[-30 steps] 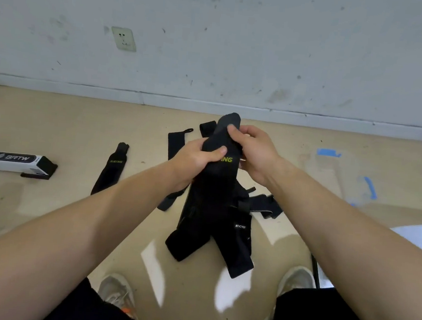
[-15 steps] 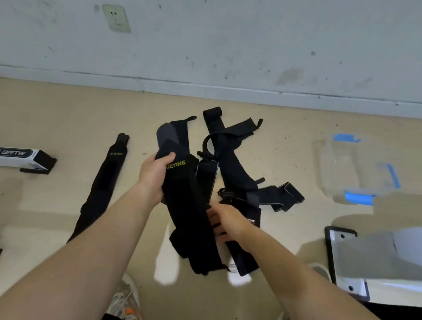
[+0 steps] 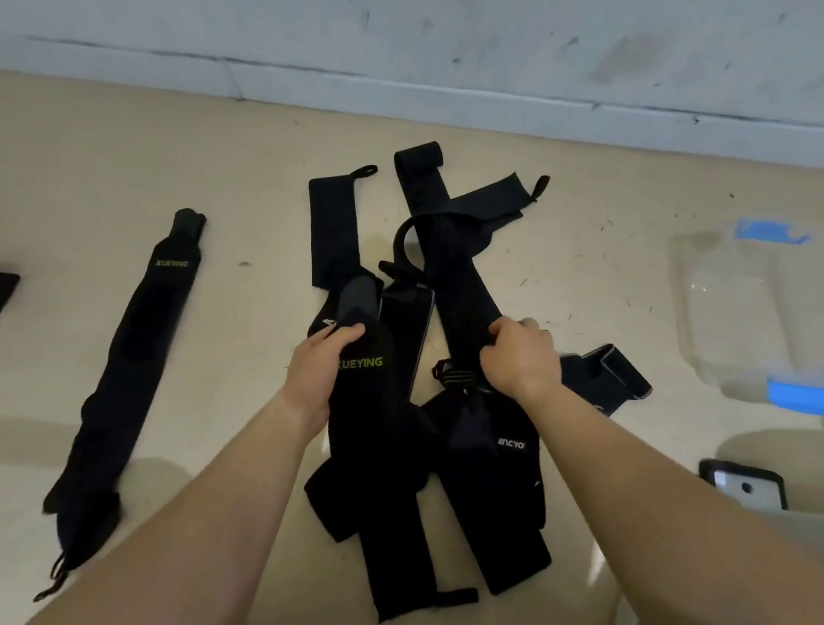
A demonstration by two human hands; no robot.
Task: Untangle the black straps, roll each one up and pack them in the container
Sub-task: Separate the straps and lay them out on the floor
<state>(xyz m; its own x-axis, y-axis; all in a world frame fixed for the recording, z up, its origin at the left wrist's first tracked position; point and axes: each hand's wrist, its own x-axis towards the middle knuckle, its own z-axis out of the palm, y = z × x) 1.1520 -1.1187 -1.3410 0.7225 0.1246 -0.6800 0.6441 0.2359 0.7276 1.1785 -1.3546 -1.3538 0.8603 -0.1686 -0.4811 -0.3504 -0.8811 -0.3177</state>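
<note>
**Black straps**: tangled heap on the floor, centre of frame. One lone strap lies apart at left.
**Container**: clear with blue clips, right edge, well apart from the heap.
**Left hand**: fingers curled round the XUEYING strap.
**Right hand**: clenched on a diagonal strap within the heap.
**Risk:** pulling the two apart may cinch the crossing near the elastic loop tighter, or drag the whole heap along.

we are counting one left hand, one right hand, one clear plastic container, one separate black fabric strap, and several tangled black straps.
</note>
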